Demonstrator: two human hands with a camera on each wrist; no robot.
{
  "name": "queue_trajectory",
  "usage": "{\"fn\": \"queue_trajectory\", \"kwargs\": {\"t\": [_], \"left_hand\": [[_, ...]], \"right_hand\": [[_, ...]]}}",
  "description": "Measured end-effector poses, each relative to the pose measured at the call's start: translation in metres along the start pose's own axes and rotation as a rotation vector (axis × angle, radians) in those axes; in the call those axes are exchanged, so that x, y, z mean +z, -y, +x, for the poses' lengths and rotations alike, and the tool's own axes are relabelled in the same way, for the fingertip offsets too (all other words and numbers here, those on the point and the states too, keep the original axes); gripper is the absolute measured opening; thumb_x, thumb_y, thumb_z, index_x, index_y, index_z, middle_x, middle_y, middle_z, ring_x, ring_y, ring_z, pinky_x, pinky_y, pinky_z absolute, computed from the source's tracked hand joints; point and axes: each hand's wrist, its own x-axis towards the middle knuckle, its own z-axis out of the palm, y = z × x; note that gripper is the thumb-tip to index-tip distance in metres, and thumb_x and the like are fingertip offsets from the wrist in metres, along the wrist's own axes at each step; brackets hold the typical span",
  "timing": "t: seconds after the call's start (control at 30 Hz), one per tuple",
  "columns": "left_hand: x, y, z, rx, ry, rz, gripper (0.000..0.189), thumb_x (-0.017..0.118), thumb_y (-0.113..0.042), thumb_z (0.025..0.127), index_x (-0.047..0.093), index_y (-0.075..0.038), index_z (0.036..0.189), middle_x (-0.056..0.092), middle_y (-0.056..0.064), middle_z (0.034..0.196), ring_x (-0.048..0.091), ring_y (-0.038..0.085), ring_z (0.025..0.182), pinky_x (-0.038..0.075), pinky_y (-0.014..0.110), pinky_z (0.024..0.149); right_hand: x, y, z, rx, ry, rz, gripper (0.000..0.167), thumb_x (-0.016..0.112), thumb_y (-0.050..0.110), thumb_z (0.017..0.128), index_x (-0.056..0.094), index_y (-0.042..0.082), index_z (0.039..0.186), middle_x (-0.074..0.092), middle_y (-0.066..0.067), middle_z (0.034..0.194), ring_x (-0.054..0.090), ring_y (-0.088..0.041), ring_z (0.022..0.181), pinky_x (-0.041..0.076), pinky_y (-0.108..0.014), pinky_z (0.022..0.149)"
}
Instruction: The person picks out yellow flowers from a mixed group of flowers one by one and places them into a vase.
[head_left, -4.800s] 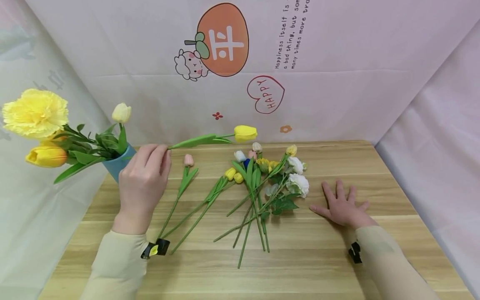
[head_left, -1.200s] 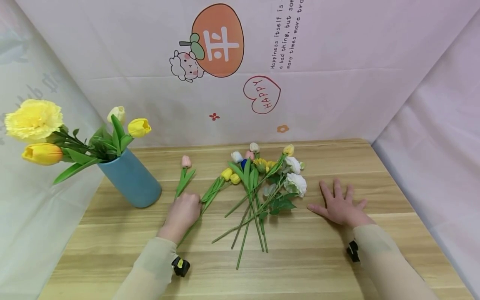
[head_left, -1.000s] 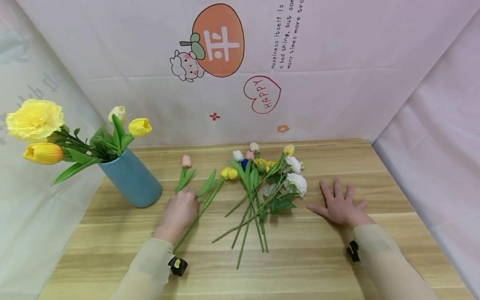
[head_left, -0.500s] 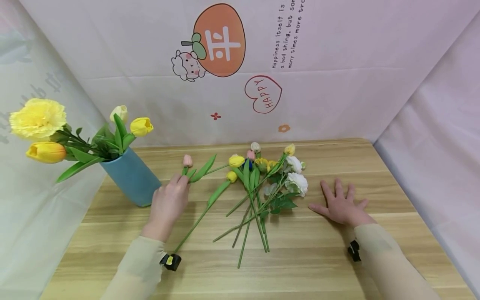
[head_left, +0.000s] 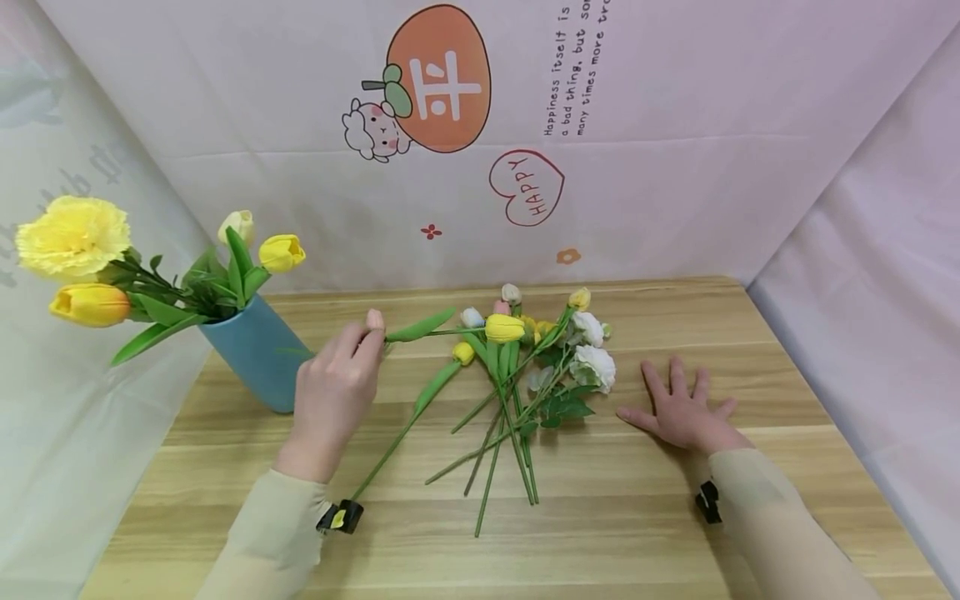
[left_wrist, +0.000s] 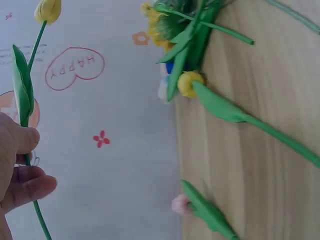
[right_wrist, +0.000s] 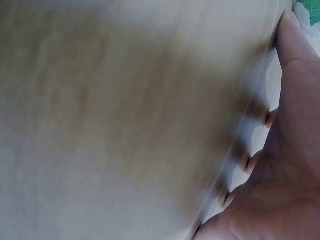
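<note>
My left hand (head_left: pixel 339 387) pinches the green stem of a yellow tulip (head_left: pixel 504 328), raised off the table just right of the blue vase (head_left: pixel 258 354). The left wrist view shows thumb and fingers round that stem, with the tulip's bloom (left_wrist: pixel 48 11) at the top. A pink tulip (head_left: pixel 375 320) lies partly hidden behind this hand. Another yellow tulip (head_left: pixel 462 353) lies on the table to its right. With fingers spread, my right hand (head_left: pixel 682 412) rests flat on the tabletop and holds nothing.
The vase leans left in view and holds a yellow carnation (head_left: pixel 73 237) and several tulips. Mid-table is a loose pile with white roses (head_left: pixel 592 368) and crossing stems. A printed cloth (head_left: pixel 660 192) hangs behind the wooden table (head_left: pixel 600 533).
The left hand earlier put one yellow tulip in the vase. It then picked up another from the table and lifted it toward the vase. The right hand stays put.
</note>
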Motion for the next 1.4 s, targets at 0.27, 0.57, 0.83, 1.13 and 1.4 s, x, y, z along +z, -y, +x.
{"fn": "queue_trajectory", "kwargs": {"t": [0.27, 0.57, 0.83, 1.13, 1.4], "left_hand": [[-0.014, 0.007, 0.024, 0.021, -0.072, -0.051, 0.014, 0.069, -0.012, 0.098, 0.072, 0.001, 0.096, 0.066, 0.018, 0.091, 0.065, 0.033, 0.068, 0.056, 0.047, 0.051], [-0.024, 0.022, 0.036, -0.095, -0.099, -0.066, 0.007, 0.070, 0.001, 0.095, 0.073, 0.004, 0.100, 0.067, 0.020, 0.096, 0.068, 0.037, 0.074, 0.059, 0.050, 0.063], [-0.028, 0.039, 0.035, -0.211, -0.133, -0.092, 0.009, 0.065, -0.002, 0.099, 0.070, 0.006, 0.100, 0.064, 0.022, 0.096, 0.066, 0.040, 0.078, 0.057, 0.054, 0.069], [-0.035, 0.054, 0.037, -0.338, -0.299, -0.130, 0.012, 0.066, -0.003, 0.098, 0.073, 0.008, 0.097, 0.068, 0.025, 0.090, 0.066, 0.042, 0.085, 0.055, 0.055, 0.072], [-0.039, 0.060, 0.036, -0.393, -0.353, -0.143, 0.015, 0.066, -0.006, 0.099, 0.075, 0.006, 0.100, 0.070, 0.023, 0.085, 0.066, 0.040, 0.080, 0.040, 0.010, 0.081]], "right_hand": [[-0.001, 0.000, 0.000, 0.004, -0.002, 0.009, 0.108, 0.042, 0.082, 0.091, 0.010, 0.008, 0.163, -0.004, -0.041, 0.160, -0.006, -0.076, 0.137, 0.004, -0.097, 0.085], [-0.001, 0.000, 0.000, 0.000, -0.001, 0.016, 0.107, 0.042, 0.082, 0.091, 0.010, 0.009, 0.163, -0.005, -0.040, 0.160, -0.006, -0.076, 0.137, 0.003, -0.097, 0.085], [-0.001, 0.001, -0.001, 0.002, -0.003, 0.013, 0.107, 0.042, 0.082, 0.091, 0.010, 0.009, 0.163, -0.004, -0.040, 0.160, -0.005, -0.076, 0.137, 0.004, -0.097, 0.086], [-0.001, 0.001, 0.000, 0.002, -0.009, 0.008, 0.108, 0.042, 0.082, 0.091, 0.011, 0.008, 0.163, -0.003, -0.040, 0.160, -0.005, -0.076, 0.137, 0.005, -0.097, 0.086], [0.001, 0.000, 0.001, 0.004, -0.005, 0.006, 0.108, 0.041, 0.083, 0.091, 0.011, 0.009, 0.163, -0.005, -0.040, 0.161, -0.005, -0.076, 0.137, 0.005, -0.097, 0.086]]}}
